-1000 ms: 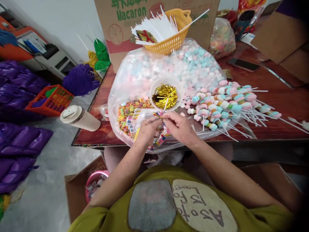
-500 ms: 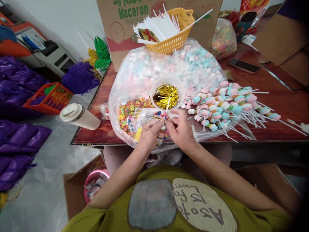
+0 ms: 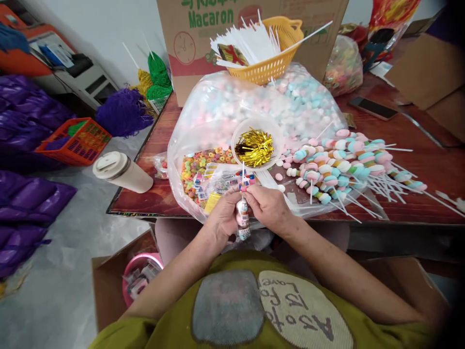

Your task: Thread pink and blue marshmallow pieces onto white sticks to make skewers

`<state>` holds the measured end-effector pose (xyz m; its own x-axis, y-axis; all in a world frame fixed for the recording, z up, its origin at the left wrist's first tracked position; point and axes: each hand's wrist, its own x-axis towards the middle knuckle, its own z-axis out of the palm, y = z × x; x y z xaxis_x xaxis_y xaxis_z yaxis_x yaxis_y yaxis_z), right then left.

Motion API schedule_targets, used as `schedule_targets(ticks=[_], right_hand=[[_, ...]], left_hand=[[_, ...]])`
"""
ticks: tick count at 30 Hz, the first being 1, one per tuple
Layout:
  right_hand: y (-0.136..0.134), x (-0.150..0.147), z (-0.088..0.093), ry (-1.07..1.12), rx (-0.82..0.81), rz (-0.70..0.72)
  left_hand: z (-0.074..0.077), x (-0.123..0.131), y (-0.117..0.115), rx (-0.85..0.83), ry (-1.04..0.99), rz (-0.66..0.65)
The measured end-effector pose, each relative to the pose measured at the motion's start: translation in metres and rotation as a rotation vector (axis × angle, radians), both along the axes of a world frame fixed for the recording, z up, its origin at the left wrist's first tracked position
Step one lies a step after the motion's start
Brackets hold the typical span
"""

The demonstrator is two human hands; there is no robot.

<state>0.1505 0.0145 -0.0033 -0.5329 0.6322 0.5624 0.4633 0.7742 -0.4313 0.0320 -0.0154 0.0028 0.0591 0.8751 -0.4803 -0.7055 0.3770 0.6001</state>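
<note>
Both hands meet at the table's near edge around a bagged candy skewer (image 3: 242, 218) that hangs down between them. My left hand (image 3: 222, 213) is closed around its left side. My right hand (image 3: 268, 206) pinches the top of the wrapper, where the white stick pokes up. Just beyond the hands sits a white bowl (image 3: 278, 140) of gold twist ties (image 3: 254, 146). To its right lies a pile of marshmallow skewers (image 3: 341, 160) with white sticks. Left of the bowl are colourful ring candies (image 3: 198, 162) and small printed wrappers (image 3: 218, 182).
A big clear bag of pastel marshmallows (image 3: 254, 97) fills the table's middle, with a yellow basket of white sticks (image 3: 269, 48) and a Macaron carton (image 3: 203, 29) behind. A phone (image 3: 373, 107) lies far right. A lidded cup (image 3: 121, 172) stands at the table's left corner. A pink tub (image 3: 140, 278) sits below.
The hands drew back toward me from the bowl, and the wrapped skewer now hangs lower between them. The view shifted slightly.
</note>
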Motion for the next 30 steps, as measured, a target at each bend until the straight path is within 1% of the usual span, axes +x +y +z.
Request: schedule_targets(ticks=[2, 4, 6, 9, 11, 13, 15, 17, 19, 22, 24, 25, 26, 28, 30], right_hand=[[0.000, -0.002, -0.005, -0.097, 0.057, 0.035], [0.003, 0.000, -0.002, -0.161, 0.089, 0.079], [0.006, 0.004, 0.006, -0.173, 0.098, 0.121], [0.007, 0.008, 0.015, -0.156, 0.073, 0.174], [0.005, 0.009, 0.017, -0.123, 0.051, 0.170], [0.001, 0.007, 0.017, -0.040, 0.012, 0.131], [-0.003, 0.005, 0.017, 0.080, -0.088, 0.070], [-0.007, 0.003, 0.017, 0.189, -0.260, 0.030], [-0.009, 0.001, 0.016, 0.246, -0.431, 0.013], [-0.008, 0.000, 0.015, 0.271, -0.579, -0.003], [-0.005, 0.000, 0.014, 0.290, -0.701, 0.057], [-0.003, 0.001, 0.014, 0.294, -0.760, 0.110], [-0.001, 0.001, 0.015, 0.289, -0.795, 0.162], [0.003, 0.002, 0.015, 0.251, -0.787, 0.224], [0.004, 0.003, 0.015, 0.228, -0.758, 0.214]], left_hand=[[0.000, 0.003, -0.002, 0.031, 0.108, 0.121], [0.003, 0.004, -0.004, 0.095, 0.215, 0.189], [0.006, 0.003, -0.007, 0.153, 0.275, 0.171], [0.009, -0.001, -0.010, 0.230, 0.306, 0.080], [0.009, -0.003, -0.010, 0.268, 0.300, 0.056], [0.009, -0.006, -0.008, 0.273, 0.255, 0.052], [0.010, -0.008, -0.005, 0.247, 0.204, 0.019], [0.013, -0.009, -0.001, 0.228, 0.207, -0.024], [0.015, -0.010, 0.002, 0.244, 0.297, -0.039], [0.015, -0.011, 0.006, 0.331, 0.513, 0.013], [0.015, -0.012, 0.007, 0.393, 0.617, 0.015], [0.014, -0.013, 0.008, 0.414, 0.637, -0.010], [0.014, -0.013, 0.008, 0.426, 0.639, -0.046], [0.013, -0.014, 0.008, 0.433, 0.625, -0.103], [0.010, -0.013, 0.008, 0.450, 0.662, -0.074]])
